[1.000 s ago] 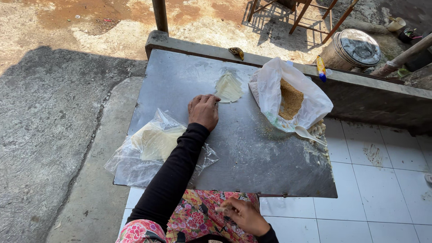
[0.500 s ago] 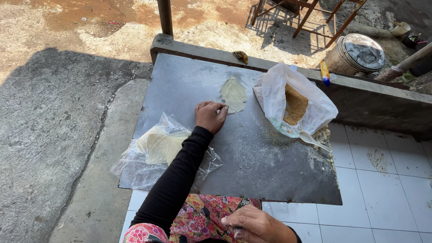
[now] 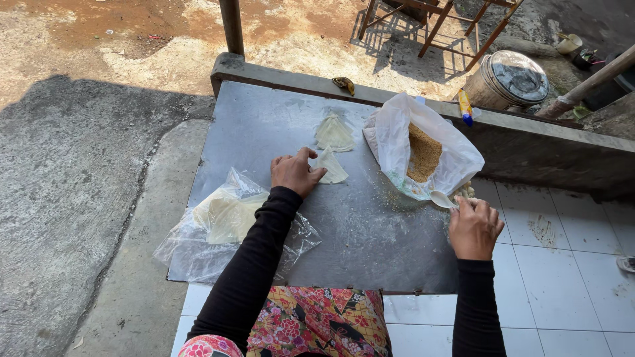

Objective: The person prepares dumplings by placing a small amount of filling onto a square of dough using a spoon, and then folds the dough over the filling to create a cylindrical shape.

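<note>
Your left hand (image 3: 295, 173) is lying open on the bench (image 3: 357, 231), touching a pale wrapper (image 3: 332, 165) at three o'clock. Your right hand (image 3: 473, 228) is gripping a white spoon (image 3: 441, 199).

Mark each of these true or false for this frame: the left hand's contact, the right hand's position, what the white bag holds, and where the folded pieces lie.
1. The left hand touches a folded pale wrapper. True.
2. The right hand grips a knife. False: it is at a white spoon.
3. The open white bag holds brown crumbs. True.
4. A second folded piece lies on the tiled floor. False: it lies on the grey metal tabletop.
</note>
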